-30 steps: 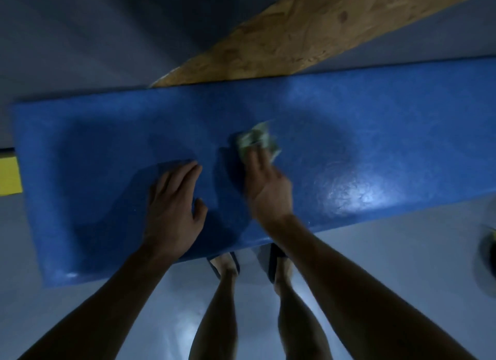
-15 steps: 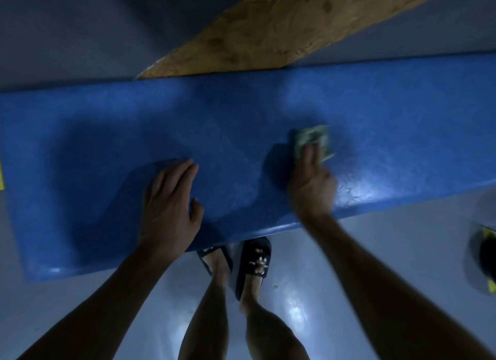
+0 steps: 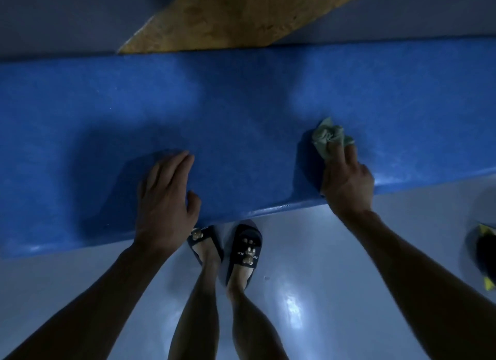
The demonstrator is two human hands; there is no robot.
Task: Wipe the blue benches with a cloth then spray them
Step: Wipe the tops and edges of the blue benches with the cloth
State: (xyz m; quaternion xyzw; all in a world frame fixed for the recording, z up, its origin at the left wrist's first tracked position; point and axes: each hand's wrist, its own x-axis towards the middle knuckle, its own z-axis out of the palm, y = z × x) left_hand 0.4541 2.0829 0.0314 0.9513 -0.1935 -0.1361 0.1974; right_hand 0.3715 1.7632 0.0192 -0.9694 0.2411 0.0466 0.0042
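With the left hand (image 3: 163,198) flat on the blue surface (image 3: 241,112) (bracing), the right hand (image 3: 346,182) pressing the bunched cloth (image 3: 331,138) should overlap strokes rightward.

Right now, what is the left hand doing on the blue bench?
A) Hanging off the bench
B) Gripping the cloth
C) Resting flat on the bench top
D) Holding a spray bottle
C: the left hand lies palm down on the blue bench, while the right hand presses the crumpled cloth.
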